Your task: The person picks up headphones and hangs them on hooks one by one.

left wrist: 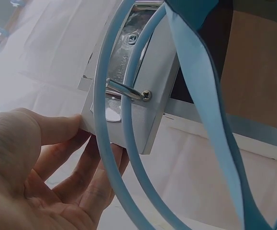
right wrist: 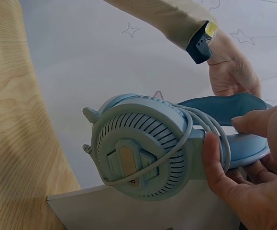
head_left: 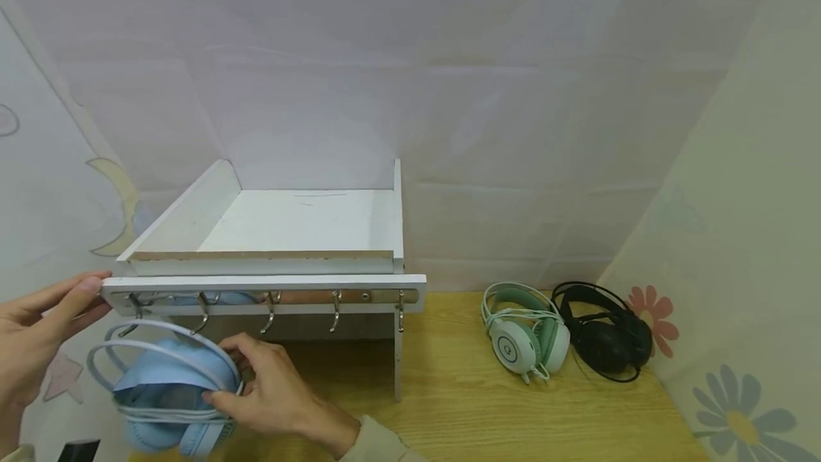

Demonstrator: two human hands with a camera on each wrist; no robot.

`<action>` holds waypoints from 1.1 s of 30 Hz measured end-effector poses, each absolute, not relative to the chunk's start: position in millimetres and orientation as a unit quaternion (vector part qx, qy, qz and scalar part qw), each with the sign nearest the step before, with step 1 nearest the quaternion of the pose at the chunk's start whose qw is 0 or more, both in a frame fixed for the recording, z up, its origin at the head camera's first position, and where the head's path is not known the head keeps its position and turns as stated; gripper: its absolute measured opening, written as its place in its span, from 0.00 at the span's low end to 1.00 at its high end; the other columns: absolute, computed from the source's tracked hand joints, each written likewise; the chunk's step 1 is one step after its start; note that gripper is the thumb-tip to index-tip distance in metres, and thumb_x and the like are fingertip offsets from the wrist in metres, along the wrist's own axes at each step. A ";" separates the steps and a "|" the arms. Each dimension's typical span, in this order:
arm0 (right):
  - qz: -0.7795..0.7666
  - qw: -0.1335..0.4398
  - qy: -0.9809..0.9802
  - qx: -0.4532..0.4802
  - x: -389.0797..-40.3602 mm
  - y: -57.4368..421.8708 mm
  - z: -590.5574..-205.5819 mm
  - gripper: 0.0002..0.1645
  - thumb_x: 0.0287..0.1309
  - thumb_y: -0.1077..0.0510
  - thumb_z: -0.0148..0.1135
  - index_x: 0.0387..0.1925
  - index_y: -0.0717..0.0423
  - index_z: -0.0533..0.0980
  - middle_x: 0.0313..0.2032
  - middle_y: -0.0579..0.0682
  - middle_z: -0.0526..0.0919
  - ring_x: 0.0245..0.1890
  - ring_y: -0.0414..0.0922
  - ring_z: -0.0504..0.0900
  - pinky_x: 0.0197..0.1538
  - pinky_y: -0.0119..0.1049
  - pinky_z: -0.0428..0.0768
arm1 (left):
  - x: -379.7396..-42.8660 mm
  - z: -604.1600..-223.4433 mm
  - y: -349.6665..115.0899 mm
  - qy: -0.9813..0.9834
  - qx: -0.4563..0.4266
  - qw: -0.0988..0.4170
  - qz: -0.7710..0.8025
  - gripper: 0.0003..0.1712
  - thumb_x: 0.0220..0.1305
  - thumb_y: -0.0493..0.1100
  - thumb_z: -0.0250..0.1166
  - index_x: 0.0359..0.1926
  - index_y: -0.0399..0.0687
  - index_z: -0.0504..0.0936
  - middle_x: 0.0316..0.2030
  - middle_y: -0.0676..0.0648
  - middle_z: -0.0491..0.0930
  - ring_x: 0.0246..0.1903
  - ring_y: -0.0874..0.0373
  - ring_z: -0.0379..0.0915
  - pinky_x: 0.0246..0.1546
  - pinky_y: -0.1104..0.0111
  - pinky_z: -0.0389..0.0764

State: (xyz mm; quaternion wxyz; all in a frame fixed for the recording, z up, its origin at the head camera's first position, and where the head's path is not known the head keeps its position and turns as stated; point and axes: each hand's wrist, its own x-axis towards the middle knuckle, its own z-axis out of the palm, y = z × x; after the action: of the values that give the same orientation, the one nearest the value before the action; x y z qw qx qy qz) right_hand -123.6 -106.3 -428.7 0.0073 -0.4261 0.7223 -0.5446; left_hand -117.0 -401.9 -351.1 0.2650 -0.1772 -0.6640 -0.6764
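Observation:
My right hand (head_left: 272, 387) grips the light blue headphones (right wrist: 143, 148) by the side, fingers around the band beside one earcup. Their thin cable is wound around the earcups. The twin headband tubes (left wrist: 130, 103) are at the leftmost metal hook (left wrist: 124, 89), overlapping it in the left wrist view. My left hand (head_left: 41, 337) pinches the left end of the white hook rail (head_left: 263, 282), thumb on the front and fingers behind. Several metal hooks hang in a row along this rail, on the front of a white shelf (head_left: 301, 223).
On the wooden table (head_left: 462, 405) at the right lie white-and-green headphones (head_left: 519, 341) and, beside them, black headphones (head_left: 609, 341). The shelf's right leg (head_left: 398, 358) stands on the table. Pale cloth walls surround the table, with flower prints at the right.

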 end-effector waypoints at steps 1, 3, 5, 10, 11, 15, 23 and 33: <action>-0.543 0.005 0.722 -0.429 -124.0 -106.7 -429.1 0.25 0.66 0.62 0.72 0.61 0.57 0.74 0.47 0.52 0.87 0.41 0.20 0.77 0.34 0.14 0.83 | -116.4 -351.4 -401.7 -0.663 -0.175 0.263 -0.678 0.25 0.74 0.17 0.53 0.57 0.39 0.88 0.50 0.53 0.90 0.44 0.66 0.89 0.42 0.78 0.87; -0.540 0.004 0.721 -0.433 -124.7 -107.4 -430.2 0.25 0.66 0.62 0.71 0.61 0.58 0.74 0.48 0.52 0.87 0.41 0.19 0.77 0.34 0.14 0.83 | -115.3 -351.9 -400.8 -0.663 -0.170 0.262 -0.680 0.25 0.74 0.17 0.53 0.56 0.41 0.88 0.50 0.54 0.90 0.44 0.66 0.89 0.42 0.78 0.87; -0.543 0.005 0.720 -0.433 -125.3 -108.5 -431.1 0.25 0.67 0.62 0.71 0.62 0.58 0.74 0.48 0.53 0.87 0.42 0.19 0.77 0.34 0.14 0.83 | -115.6 -350.3 -399.5 -0.666 -0.165 0.262 -0.679 0.25 0.74 0.18 0.53 0.56 0.42 0.89 0.49 0.54 0.90 0.44 0.67 0.89 0.42 0.79 0.87; -0.538 -0.003 0.724 -0.433 -126.5 -110.3 -433.3 0.25 0.67 0.62 0.71 0.62 0.58 0.74 0.48 0.52 0.87 0.41 0.19 0.76 0.34 0.14 0.83 | -115.7 -348.9 -398.1 -0.663 -0.162 0.263 -0.681 0.25 0.74 0.18 0.53 0.56 0.41 0.89 0.48 0.54 0.91 0.43 0.67 0.90 0.42 0.79 0.87; -0.535 -0.007 0.726 -0.433 -126.8 -110.6 -433.7 0.25 0.66 0.62 0.71 0.62 0.58 0.75 0.48 0.52 0.88 0.40 0.18 0.76 0.34 0.14 0.82 | -115.9 -348.9 -398.2 -0.663 -0.162 0.264 -0.682 0.25 0.74 0.18 0.53 0.55 0.41 0.89 0.48 0.54 0.91 0.43 0.67 0.90 0.42 0.79 0.87; -0.522 -0.018 0.732 -0.438 -128.2 -111.5 -435.5 0.25 0.67 0.61 0.72 0.62 0.58 0.74 0.47 0.52 0.88 0.38 0.18 0.74 0.33 0.12 0.81 | -116.1 -349.7 -399.3 -0.666 -0.160 0.266 -0.678 0.25 0.74 0.18 0.53 0.56 0.41 0.89 0.48 0.55 0.91 0.42 0.67 0.90 0.42 0.79 0.87; -0.515 -0.038 0.737 -0.436 -130.0 -112.5 -438.7 0.25 0.66 0.60 0.73 0.62 0.58 0.77 0.48 0.51 0.88 0.38 0.18 0.74 0.34 0.11 0.80 | -114.8 -348.6 -397.9 -0.679 -0.142 0.264 -0.671 0.24 0.74 0.19 0.55 0.55 0.43 0.89 0.49 0.57 0.90 0.41 0.68 0.90 0.41 0.79 0.87; -0.489 -0.084 0.738 -0.457 -134.6 -117.5 -438.8 0.22 0.66 0.60 0.73 0.59 0.60 0.80 0.50 0.50 0.87 0.43 0.22 0.75 0.34 0.09 0.78 | -113.7 -345.1 -393.4 -0.682 -0.110 0.271 -0.670 0.23 0.75 0.21 0.57 0.53 0.48 0.90 0.47 0.59 0.90 0.40 0.70 0.89 0.40 0.81 0.86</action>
State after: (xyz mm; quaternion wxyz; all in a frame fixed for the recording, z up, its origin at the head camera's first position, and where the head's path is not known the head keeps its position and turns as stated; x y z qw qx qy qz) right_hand -134.6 -117.5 -438.8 -0.0843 -0.4569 0.7384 -0.4889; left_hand -113.7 -393.4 -345.1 0.2705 -0.1100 -0.6820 -0.6705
